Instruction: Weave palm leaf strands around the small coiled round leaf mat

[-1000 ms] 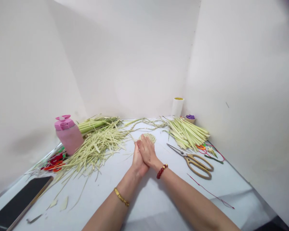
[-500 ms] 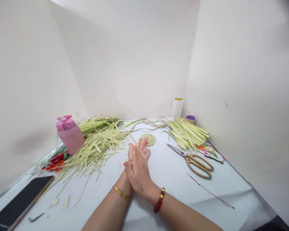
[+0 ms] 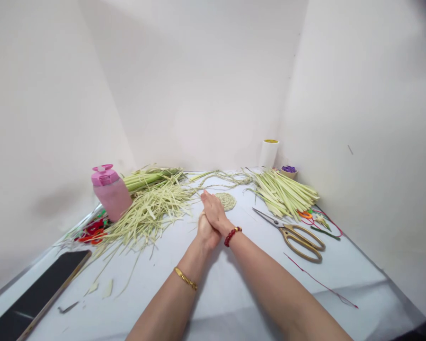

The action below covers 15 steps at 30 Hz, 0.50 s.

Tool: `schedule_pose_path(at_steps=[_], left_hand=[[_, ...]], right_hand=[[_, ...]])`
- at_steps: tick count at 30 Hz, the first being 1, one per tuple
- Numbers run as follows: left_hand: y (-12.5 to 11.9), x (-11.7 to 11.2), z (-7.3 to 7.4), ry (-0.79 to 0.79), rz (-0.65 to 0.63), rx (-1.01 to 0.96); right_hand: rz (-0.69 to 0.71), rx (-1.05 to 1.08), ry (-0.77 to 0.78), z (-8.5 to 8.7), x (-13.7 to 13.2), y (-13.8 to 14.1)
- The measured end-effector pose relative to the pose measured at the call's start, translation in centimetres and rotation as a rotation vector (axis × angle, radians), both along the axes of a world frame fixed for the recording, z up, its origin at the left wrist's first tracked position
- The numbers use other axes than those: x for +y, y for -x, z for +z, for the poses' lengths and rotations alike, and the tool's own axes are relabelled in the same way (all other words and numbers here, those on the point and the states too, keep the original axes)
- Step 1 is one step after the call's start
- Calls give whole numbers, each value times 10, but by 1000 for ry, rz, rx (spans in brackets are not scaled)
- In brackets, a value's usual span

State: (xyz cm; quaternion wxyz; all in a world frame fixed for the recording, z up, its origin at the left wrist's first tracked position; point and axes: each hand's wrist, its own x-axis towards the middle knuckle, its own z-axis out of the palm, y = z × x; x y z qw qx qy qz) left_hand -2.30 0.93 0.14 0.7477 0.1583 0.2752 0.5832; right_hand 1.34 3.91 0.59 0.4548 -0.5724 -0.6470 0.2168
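The left hand [image 3: 206, 233] and the right hand [image 3: 215, 213] are pressed together over the middle of the worktop [image 3: 222, 296]. The right hand lies across the left palm, its fingers straight and close together; it covers most of the left fingers, so I cannot tell how far these are open. Whether something thin is between the palms, I also cannot tell. A gold bracelet [image 3: 185, 278] is on the left wrist, and a red bead bracelet [image 3: 233, 235] on the right one.

Just beyond the fingers, a round woven disc [image 3: 227, 201] lies flat, partly hidden by the right hand. Behind it, a braided cord [image 3: 230, 179] winds along the far edge.

Toward the right edge lie golden-handled scissors [image 3: 303, 241] and, nearer, a red thread [image 3: 319, 282]. A bundle of pale stalks [image 3: 287, 194] is spread toward the far right corner, where a white cylinder [image 3: 269, 155] and a small bowl [image 3: 288, 175] with purple contents stand.

Toward the left edge, loose pale strips [image 3: 159, 206] lie in a heap beside a pink bottle [image 3: 112, 199]. A phone [image 3: 39, 293] rests at the near left corner.
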Motion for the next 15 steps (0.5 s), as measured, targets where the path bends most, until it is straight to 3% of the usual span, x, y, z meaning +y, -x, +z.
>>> schedule_pose_path(at_steps=[3, 6, 9, 15], left_hand=[[-5, 3, -1, 24, 91, 38], [-7, 5, -3, 3, 105, 29], [-7, 7, -6, 10, 128, -6], [2, 18, -24, 200, 205, 44]], right_hand=[[-172, -59, -79, -3, 12, -4], [-289, -125, -106, -8, 20, -6], [-348, -172, -134, -9, 24, -4], [-364, -273, -217, -8, 20, 0]])
